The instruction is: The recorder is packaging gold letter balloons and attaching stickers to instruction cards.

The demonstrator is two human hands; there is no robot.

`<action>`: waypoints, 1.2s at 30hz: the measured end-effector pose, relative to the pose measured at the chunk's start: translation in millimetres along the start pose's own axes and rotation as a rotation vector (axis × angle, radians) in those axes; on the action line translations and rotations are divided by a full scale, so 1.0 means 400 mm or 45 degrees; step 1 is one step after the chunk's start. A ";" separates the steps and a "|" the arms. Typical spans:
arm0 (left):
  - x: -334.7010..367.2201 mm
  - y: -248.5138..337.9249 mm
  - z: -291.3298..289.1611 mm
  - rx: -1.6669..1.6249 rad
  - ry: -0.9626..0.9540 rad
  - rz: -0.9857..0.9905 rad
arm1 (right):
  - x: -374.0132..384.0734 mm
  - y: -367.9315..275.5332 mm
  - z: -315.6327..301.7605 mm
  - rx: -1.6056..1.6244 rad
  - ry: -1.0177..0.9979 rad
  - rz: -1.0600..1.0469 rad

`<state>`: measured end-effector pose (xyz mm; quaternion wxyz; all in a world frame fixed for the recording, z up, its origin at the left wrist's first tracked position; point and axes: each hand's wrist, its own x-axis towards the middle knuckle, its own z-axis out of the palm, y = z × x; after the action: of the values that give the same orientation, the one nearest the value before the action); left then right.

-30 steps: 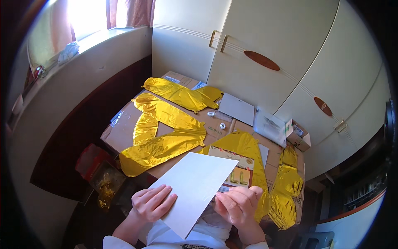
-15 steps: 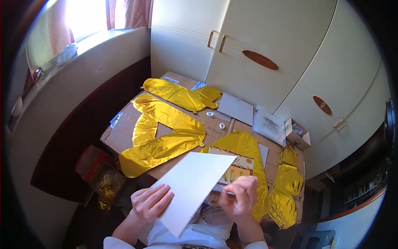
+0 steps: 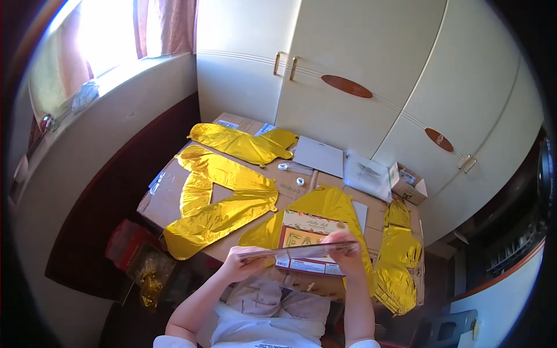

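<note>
A thin, flat white board (image 3: pixel 299 253) is now seen nearly edge-on above the near side of the cardboard surface. My left hand (image 3: pixel 246 264) is closed on its left end, and my right hand (image 3: pixel 343 250) is closed around its right end. Behind and below the board lies a printed card package (image 3: pixel 310 218) with a floral border and balloon-letter picture, partly hidden by it. The package rests over a flat gold foil balloon (image 3: pixel 331 200). Both forearms come up from the lower edge.
More flat gold foil balloons (image 3: pixel 232 206) lie on cardboard (image 3: pixel 159 203). Along the back are a grey-white sheet (image 3: pixel 319 156), a clear plastic packet (image 3: pixel 368 176) and a small open box (image 3: pixel 409 182). Two white rolls (image 3: pixel 300 181) sit mid-table. A red bag (image 3: pixel 125 239) stands lower left.
The white board has turned from showing its broad face to nearly edge-on. My right hand, earlier apart from it, now grips its right end. The view has shifted slightly.
</note>
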<state>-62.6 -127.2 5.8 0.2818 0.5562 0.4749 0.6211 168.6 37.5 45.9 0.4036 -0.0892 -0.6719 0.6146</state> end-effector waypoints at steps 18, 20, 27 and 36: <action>-0.053 0.077 0.004 -0.188 -0.105 -0.532 | 0.046 -0.211 0.107 -1.251 -0.165 -0.196; -0.062 0.096 0.006 -0.164 -0.143 -0.582 | 0.061 -0.208 0.135 -1.270 -0.293 -0.220; -0.080 0.105 0.022 -0.229 -0.204 -0.689 | 0.060 -0.168 0.122 -1.202 -0.409 0.023; -0.091 0.092 0.043 -0.237 -0.200 -0.761 | 0.042 -0.137 0.135 -1.496 -0.420 0.060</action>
<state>-31.5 -169.0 22.5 0.5373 0.4101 0.5352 0.5067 143.0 -5.6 106.9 0.1638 -0.2154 -0.9500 0.1557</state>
